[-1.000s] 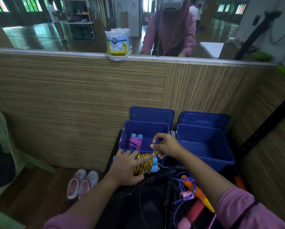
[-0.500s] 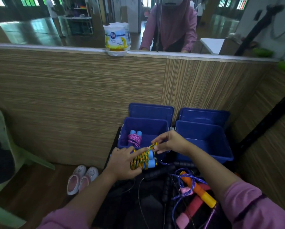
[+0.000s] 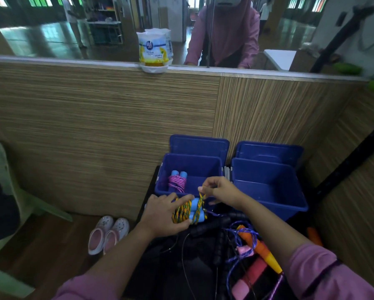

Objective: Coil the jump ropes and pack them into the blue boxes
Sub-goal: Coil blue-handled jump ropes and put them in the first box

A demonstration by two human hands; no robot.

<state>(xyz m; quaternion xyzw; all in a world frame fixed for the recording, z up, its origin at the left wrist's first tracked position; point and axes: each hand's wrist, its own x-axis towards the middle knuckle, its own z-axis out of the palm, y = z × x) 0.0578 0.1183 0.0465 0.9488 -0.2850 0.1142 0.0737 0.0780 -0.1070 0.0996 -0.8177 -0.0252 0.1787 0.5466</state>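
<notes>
A yellow-and-green coiled rope [image 3: 182, 211] with blue handles is gripped by the left hand [image 3: 163, 215] at the bench's far edge, just before the left blue box [image 3: 190, 169]. Its loose end is pinched by the right hand [image 3: 221, 191]. A pink coiled rope [image 3: 177, 182] lies inside that box.

Dark table [image 3: 160, 276] (ropes [image 3: 244, 241], blue boxes [image 3: 268, 187])

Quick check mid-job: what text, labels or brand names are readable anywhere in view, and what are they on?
"ROOM": on the white and yellow air freshener tub on the ledge.
Round blue brand logo above it: too blurred to read.
Small lines under "ROOM": too small to read.
Blue boxes, jump ropes and pink clogs: no readable text.
</notes>
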